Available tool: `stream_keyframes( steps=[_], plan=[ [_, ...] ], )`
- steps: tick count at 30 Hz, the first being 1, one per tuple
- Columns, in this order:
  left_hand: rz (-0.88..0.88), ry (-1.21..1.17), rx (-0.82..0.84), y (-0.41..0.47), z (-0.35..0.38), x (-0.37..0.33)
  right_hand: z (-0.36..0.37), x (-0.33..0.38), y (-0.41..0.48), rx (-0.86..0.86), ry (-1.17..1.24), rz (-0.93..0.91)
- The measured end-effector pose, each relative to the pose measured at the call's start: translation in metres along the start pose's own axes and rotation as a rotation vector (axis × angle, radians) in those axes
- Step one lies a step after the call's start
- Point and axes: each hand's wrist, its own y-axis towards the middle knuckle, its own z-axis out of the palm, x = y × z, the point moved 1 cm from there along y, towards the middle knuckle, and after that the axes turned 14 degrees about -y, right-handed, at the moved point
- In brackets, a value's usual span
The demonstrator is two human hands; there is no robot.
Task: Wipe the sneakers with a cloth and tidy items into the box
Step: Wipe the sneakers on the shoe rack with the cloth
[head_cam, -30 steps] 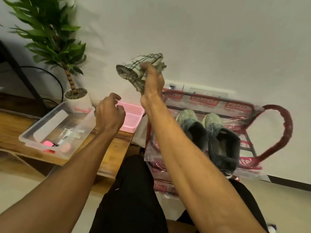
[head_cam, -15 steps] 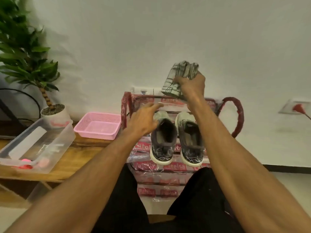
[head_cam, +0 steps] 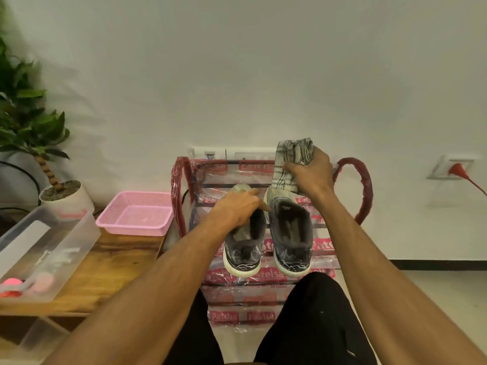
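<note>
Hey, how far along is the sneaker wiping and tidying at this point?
Done: a few small items lie in the clear box. In hand: the right hand holds the folded cloth near the toe of the right sneaker, and the left hand grips the left sneaker on the rack. Left: apparently wiping both sneakers, then boxing what remains.

Single wide-angle view from my head, facing forward and down, near the plastic-wrapped red metal shoe rack point(head_cam: 365, 185), white wall point(head_cam: 237, 75) behind it.
</note>
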Motion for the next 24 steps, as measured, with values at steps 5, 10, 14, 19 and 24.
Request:
stream_keyframes(
  steps=[5,10,14,19,24],
  plan=[
    [-0.024,-0.030,-0.058,0.007,0.009,-0.004,0.008,-0.013,0.001,-0.005,0.003,0.031],
    [-0.093,-0.046,-0.175,0.009,0.012,-0.010,0.010,-0.024,-0.002,-0.011,-0.015,0.035],
    [-0.100,-0.012,-0.210,0.007,0.013,-0.008,0.011,-0.027,-0.003,0.002,-0.010,0.040],
    [-0.122,-0.024,-0.230,-0.002,0.007,-0.005,0.015,-0.024,-0.004,0.015,-0.016,0.025],
    [-0.150,-0.079,-0.262,-0.010,0.005,-0.001,0.021,-0.022,-0.004,0.024,-0.007,0.031]
  ],
)
